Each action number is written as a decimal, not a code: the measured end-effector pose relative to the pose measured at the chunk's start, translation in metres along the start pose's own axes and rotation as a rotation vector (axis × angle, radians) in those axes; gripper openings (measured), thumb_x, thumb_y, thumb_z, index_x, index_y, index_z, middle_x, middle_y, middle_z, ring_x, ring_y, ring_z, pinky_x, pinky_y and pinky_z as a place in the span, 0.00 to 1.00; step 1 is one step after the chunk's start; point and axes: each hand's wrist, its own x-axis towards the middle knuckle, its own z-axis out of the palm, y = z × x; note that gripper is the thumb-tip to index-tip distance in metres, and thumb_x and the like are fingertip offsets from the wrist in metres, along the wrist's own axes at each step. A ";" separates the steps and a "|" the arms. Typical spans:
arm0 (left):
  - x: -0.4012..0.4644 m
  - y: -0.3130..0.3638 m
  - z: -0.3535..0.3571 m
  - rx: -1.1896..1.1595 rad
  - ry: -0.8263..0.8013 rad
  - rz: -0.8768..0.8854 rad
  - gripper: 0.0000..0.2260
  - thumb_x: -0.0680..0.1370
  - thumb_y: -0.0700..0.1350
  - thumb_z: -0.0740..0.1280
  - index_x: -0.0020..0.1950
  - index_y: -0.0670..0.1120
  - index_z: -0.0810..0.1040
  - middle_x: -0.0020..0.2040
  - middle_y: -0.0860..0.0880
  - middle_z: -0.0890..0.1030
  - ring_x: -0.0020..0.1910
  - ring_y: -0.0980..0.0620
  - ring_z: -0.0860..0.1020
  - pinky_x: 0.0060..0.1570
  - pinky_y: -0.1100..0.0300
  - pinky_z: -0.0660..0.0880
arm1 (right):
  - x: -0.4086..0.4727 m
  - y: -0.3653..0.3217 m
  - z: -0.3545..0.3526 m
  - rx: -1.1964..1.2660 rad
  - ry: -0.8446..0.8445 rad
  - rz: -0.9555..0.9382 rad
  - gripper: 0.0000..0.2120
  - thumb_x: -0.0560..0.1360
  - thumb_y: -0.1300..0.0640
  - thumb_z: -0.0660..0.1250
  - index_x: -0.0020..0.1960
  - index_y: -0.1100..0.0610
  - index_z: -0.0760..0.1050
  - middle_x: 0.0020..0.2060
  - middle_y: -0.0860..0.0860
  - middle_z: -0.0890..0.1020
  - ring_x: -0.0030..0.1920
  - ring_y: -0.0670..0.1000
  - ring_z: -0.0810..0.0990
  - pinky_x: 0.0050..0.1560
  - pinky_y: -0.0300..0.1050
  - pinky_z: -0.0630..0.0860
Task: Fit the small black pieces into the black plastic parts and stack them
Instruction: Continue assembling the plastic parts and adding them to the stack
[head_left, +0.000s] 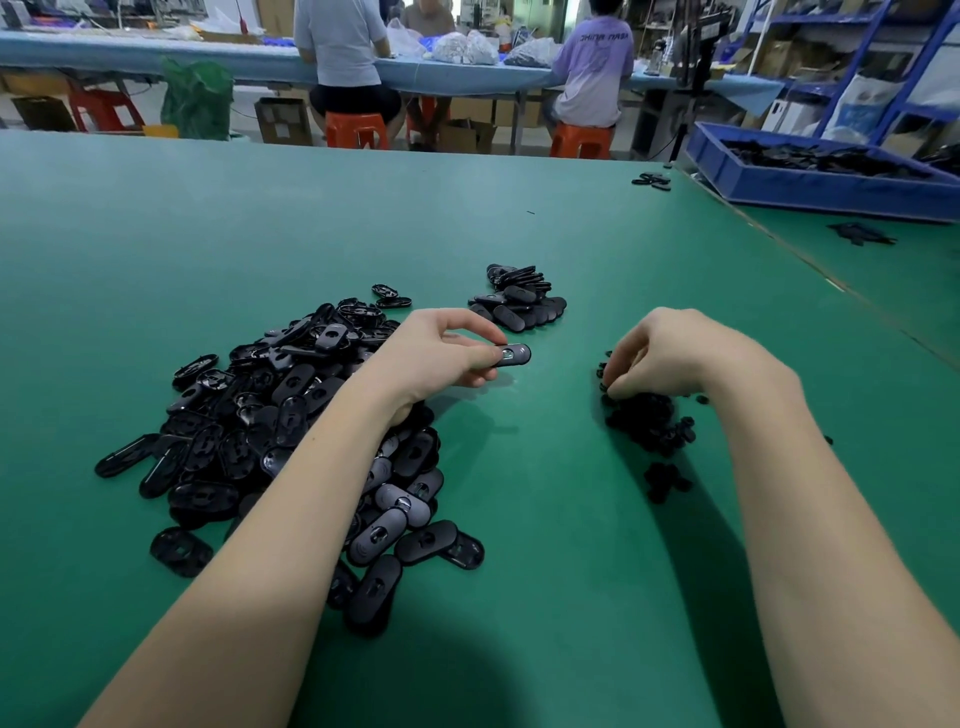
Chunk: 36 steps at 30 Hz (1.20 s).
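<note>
Your left hand (441, 353) pinches one oval plastic part (511, 355) above the desk (519, 623), opening upward, ready for the insert; your right hand (670, 353) curls its fingertips into the small-piece pile (649, 426); whether it grips one, I cannot tell.

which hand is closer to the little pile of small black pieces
Right. The right hand is picking at the pile of small black pieces; the left hand holds a plastic part apart from it.

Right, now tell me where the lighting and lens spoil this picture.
Head view: wide-angle lens bows the far edge of the green table; both forearms cast soft shadows on it; the heap of small black pieces under the right hand merges into one dark blob; the oval black plastic part in the left hand shows faint glare.
</note>
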 end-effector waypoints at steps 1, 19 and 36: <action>0.000 0.000 0.000 0.001 0.002 0.005 0.03 0.77 0.37 0.72 0.49 0.43 0.83 0.40 0.42 0.86 0.40 0.49 0.81 0.51 0.57 0.82 | 0.000 0.000 0.001 0.005 -0.007 -0.001 0.05 0.65 0.48 0.78 0.38 0.38 0.85 0.46 0.44 0.85 0.50 0.51 0.83 0.53 0.49 0.82; -0.003 0.004 -0.001 0.007 0.021 0.037 0.13 0.73 0.30 0.71 0.50 0.46 0.84 0.45 0.45 0.86 0.43 0.52 0.83 0.51 0.64 0.79 | -0.005 -0.036 0.015 0.777 -0.010 -0.201 0.04 0.70 0.54 0.78 0.42 0.46 0.85 0.37 0.47 0.83 0.31 0.46 0.68 0.31 0.38 0.65; -0.005 0.009 0.008 -0.045 -0.014 -0.022 0.07 0.77 0.38 0.70 0.53 0.46 0.77 0.45 0.47 0.87 0.43 0.53 0.83 0.44 0.60 0.77 | -0.003 -0.042 0.021 0.886 0.027 -0.147 0.05 0.71 0.55 0.78 0.38 0.48 0.84 0.35 0.47 0.78 0.32 0.47 0.71 0.27 0.35 0.64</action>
